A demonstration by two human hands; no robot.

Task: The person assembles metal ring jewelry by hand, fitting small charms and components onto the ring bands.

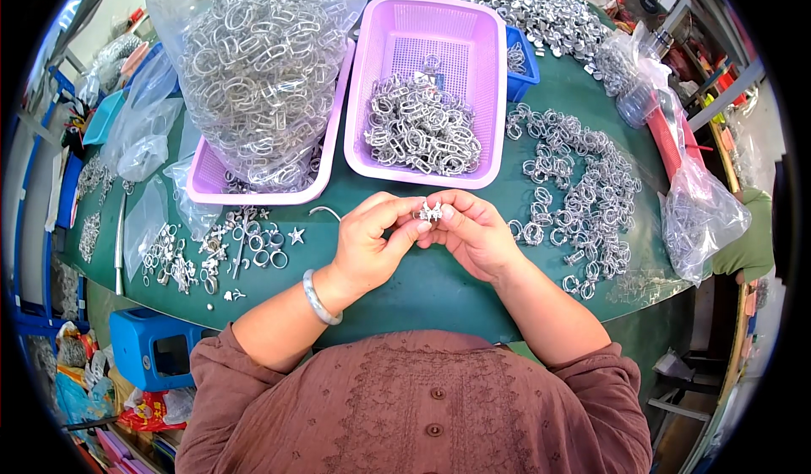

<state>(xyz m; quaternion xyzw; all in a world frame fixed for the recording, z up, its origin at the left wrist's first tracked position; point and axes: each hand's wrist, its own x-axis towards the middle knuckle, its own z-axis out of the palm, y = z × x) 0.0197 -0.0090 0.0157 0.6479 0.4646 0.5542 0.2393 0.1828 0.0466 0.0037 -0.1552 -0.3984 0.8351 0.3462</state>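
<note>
Both hands meet over the table just in front of the purple baskets. My left hand [370,236], with a pale bangle [320,297] on its wrist, pinches a small silver ring [430,213] with a spiky, ornamented top. From the other side, the thumb and fingertips of my right hand [478,236] grip the same ring. Fingers cover most of its band. Just beyond is a purple basket [363,119] with a heap of silver rings [422,128] in it. Many more silver rings [591,187] lie loose to the right of my right hand.
A large clear bag of rings [262,77] rests in a second purple basket [253,198]. Loose rings and star-shaped pieces [215,250] lie at left, near a metal rod [119,242]. Small metal parts [507,1] cover the far table. A blue stool [152,349] stands lower left.
</note>
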